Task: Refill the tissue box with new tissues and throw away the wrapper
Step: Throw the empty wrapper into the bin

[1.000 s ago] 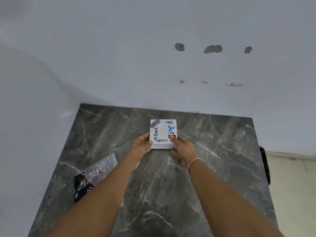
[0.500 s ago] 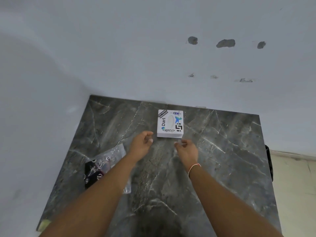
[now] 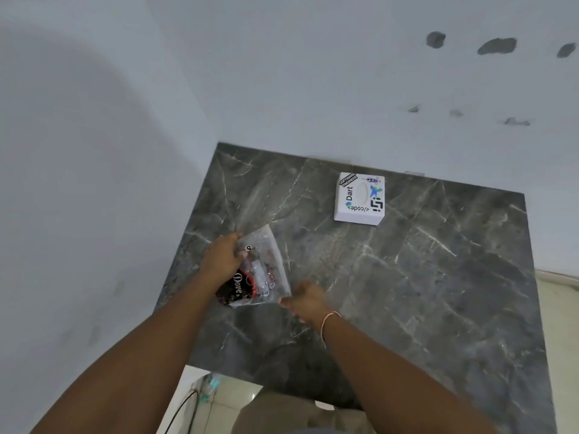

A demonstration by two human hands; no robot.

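Note:
A white tissue box covered in stickers sits at the back of the dark marble table, close to the wall. Nearer to me, at the table's left side, lies a clear plastic wrapper with black and red print. My left hand grips the wrapper's upper left part, thumb on top. My right hand pinches its lower right corner. Both hands are well apart from the box.
A pale wall runs along the table's left and back edges, with dark marks high at the right. Below the near table edge I see light floor tiles, a black cable and a crumpled bottle.
Both hands left the tissue box, which stays at the back of the table, and moved to the left and nearer to me onto the wrapper. My view swung left.

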